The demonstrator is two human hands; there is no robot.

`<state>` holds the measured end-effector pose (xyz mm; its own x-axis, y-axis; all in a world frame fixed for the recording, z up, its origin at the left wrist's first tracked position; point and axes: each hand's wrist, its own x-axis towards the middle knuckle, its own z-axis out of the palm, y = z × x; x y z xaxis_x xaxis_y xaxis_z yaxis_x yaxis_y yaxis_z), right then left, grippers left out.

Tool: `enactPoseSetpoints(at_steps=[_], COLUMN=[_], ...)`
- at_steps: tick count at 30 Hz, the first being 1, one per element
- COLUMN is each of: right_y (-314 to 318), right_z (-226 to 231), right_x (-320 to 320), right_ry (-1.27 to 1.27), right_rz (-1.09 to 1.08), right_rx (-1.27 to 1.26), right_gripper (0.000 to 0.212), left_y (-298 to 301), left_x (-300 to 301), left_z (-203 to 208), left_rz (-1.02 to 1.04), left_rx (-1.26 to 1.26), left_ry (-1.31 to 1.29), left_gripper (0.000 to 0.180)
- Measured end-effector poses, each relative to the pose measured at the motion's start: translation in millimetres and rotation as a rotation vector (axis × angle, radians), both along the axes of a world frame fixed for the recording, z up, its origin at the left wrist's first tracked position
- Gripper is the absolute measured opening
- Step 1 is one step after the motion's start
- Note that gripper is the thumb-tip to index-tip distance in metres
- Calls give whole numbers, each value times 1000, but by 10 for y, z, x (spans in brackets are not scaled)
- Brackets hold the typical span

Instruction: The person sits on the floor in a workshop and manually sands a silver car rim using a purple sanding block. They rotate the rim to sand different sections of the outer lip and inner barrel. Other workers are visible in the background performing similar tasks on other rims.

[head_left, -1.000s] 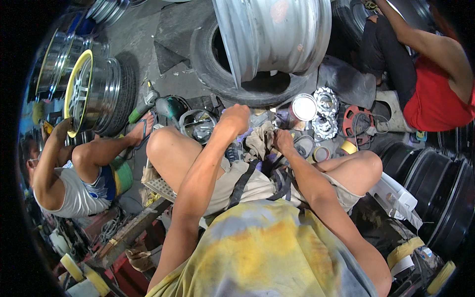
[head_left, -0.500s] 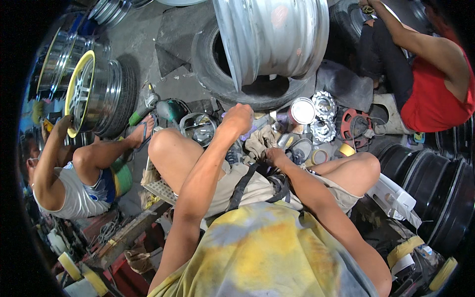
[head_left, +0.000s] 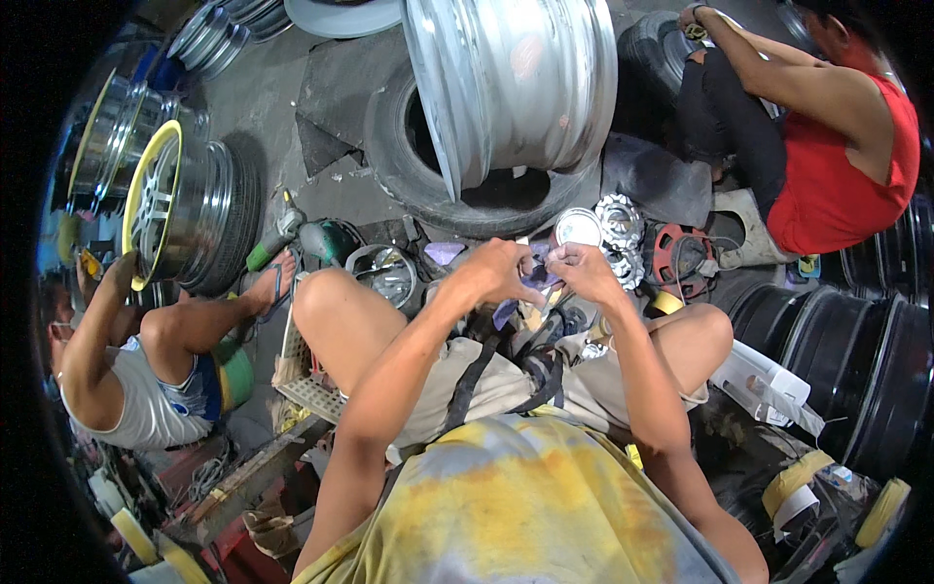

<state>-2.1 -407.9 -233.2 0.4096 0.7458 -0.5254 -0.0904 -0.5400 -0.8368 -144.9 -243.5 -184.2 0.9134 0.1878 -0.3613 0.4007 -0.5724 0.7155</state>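
Observation:
In front of my knees, my left hand [head_left: 500, 271] is held palm inward, its fingers curved and the thumb apart from them. Close to its right, my right hand [head_left: 586, 273] has its fingertips pinched together; whatever they hold is too small to make out. A purple scrap [head_left: 506, 313] shows below my left hand, and another purple piece [head_left: 445, 253] lies to its left. Beyond my right hand stands a round can [head_left: 578, 228] with a whitish top, beside silver scalloped metal parts [head_left: 620, 221].
Ahead, a large silver wheel rim [head_left: 530, 88] rests on a tire [head_left: 389, 185]. A co-worker at left holds a yellow-edged wheel [head_left: 156, 204]; another in a red top [head_left: 846, 165] sits at right. Green power tools [head_left: 326, 241], a clear-sided container [head_left: 387, 277] and black rims [head_left: 837, 360] lie around.
The crumpled cloth near my right hand is no longer seen there. My left fist has come down and opened; my right hand has risen beside it. The view has shifted slightly.

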Motion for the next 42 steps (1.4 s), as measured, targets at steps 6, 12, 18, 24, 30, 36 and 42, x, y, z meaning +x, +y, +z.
enactPoseSetpoints(at_steps=[6,12,18,24,30,36,42], right_y=[-8,-134,-136,-76,-76,-67,5], right_z=[488,449,543,767,625,513,578], right_x=[118,109,28,148,167,137,154], right_ry=[477,263,199,-26,-3,111,154], right_rz=[-340,-245,-248,-97,-144,-256,-309], right_rx=[207,208,332,244,272,415,355], right_gripper=[35,30,22,24,25,20,23], left_y=[61,93,104,148,237,261,340], left_x=[99,78,86,118,85,71,26], left_z=[72,225,203,306,317,396,434], left_rz=[206,474,539,579,521,447,431], left_rx=[-207,-759,-644,-749,-748,-830,-620], left_ry=[-140,-121,-205,-286,-233,-253,-264], left_gripper=[23,17,24,20,22,24,20])
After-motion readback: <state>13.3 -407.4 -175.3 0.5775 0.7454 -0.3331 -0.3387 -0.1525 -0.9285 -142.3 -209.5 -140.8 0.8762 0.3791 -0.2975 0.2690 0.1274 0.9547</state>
